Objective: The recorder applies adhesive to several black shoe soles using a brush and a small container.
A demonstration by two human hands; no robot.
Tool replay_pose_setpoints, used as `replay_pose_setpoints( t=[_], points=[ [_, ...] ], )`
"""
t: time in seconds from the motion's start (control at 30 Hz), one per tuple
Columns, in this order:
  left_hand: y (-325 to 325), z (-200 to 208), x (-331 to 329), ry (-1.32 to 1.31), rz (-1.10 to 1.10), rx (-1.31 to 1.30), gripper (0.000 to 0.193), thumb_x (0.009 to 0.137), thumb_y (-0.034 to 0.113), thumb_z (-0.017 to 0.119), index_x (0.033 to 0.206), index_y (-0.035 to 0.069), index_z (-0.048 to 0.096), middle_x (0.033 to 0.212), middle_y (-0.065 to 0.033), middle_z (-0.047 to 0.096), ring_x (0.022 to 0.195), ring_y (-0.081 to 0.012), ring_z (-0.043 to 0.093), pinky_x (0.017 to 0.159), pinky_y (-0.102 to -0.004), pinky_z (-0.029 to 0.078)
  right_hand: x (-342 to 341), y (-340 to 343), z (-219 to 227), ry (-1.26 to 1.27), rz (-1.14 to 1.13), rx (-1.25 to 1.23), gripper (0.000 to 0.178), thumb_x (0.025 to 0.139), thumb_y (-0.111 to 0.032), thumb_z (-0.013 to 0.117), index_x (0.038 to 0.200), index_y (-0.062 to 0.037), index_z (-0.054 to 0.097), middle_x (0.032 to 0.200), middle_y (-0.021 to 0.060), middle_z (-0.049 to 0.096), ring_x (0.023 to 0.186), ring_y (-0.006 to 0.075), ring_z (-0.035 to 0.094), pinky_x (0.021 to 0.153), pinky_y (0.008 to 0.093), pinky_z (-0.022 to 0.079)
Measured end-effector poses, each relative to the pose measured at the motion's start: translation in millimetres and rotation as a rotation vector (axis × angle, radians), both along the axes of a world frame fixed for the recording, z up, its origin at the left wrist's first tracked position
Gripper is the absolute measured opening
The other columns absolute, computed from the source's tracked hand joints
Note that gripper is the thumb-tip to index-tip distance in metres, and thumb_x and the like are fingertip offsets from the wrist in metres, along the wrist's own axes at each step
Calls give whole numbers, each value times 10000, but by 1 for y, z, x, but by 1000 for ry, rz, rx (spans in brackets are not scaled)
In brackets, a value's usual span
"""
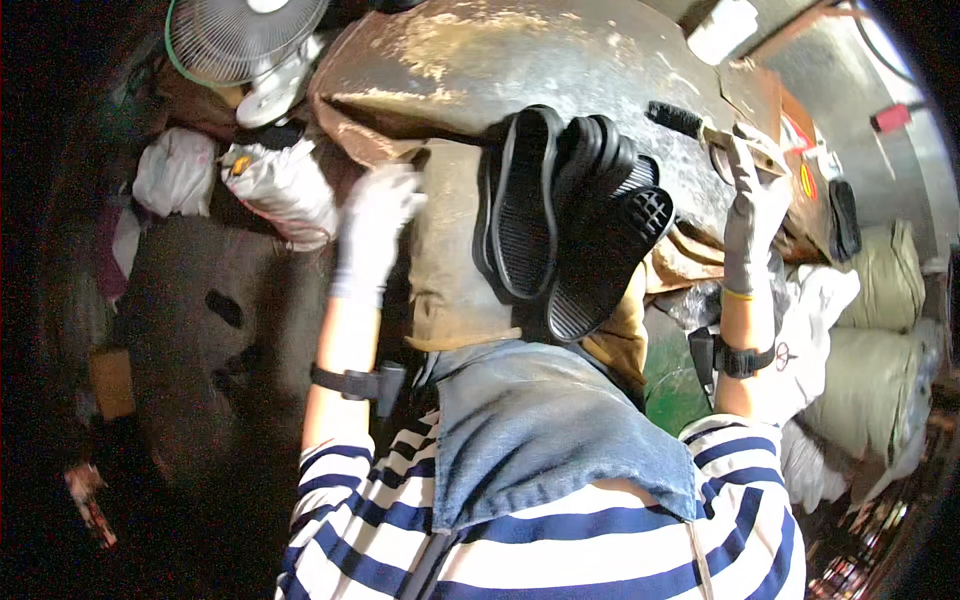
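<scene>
My right hand (752, 215), in a white glove, is closed around the wooden handle of a brush (677, 119). Its dark bristles point left, over the worn tabletop. My left hand (376, 228), gloved in white too, is beside the left edge of a beige cloth-covered pad (450, 240); its fingers are blurred, so their grip cannot be made out. On the pad's right side lies a long black shoe sole (526, 205), ribbed inside its raised rim. A second black sole (605, 270) leans to its right, with several more dark soles (597, 150) bunched behind.
The worn, brown-edged table (570, 50) spreads ahead. A fan (248, 35) and stuffed white bags (285, 190) stand at the left. Green sacks (868, 370) are piled at the right, near a white plastic bag (810, 325). A denim apron (560, 425) covers my lap.
</scene>
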State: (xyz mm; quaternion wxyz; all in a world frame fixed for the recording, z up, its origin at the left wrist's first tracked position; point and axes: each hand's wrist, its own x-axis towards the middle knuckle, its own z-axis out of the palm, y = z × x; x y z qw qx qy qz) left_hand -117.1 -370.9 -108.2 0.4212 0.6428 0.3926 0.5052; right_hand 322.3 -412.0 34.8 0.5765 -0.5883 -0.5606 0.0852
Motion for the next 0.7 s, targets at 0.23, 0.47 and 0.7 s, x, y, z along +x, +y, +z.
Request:
replay_pose_setpoints(
  t=[0.23, 0.47, 0.7],
  points=[
    [-7, 41, 156, 743, -171, 657, 347, 754, 26, 563, 1052, 127, 706, 1404, -126, 529, 1307, -372, 449, 1107, -559, 316, 76, -20, 10, -36, -205, 154, 221, 944, -128, 635, 1101, 25, 662, 1118, 109, 651, 1023, 179, 612, 954, 330, 476],
    [15, 58, 120, 982, -129, 742, 232, 685, 48, 692, 883, 169, 683, 1265, -55, 625, 1323, -365, 447, 1099, -649, 229, 150, 21, -17, -366, -373, 97, 192, 806, -264, 727, 952, -139, 725, 809, 90, 683, 871, 276, 636, 813, 393, 480],
    [39, 112, 107, 399, -186, 174, 246, 947, 59, 482, 1171, 55, 583, 1195, -119, 642, 1248, -310, 541, 1151, -450, 260, 197, 57, -64, -860, -500, -80, 144, 805, -307, 702, 846, -171, 677, 749, 33, 655, 898, 242, 632, 946, 428, 396]
  ],
)
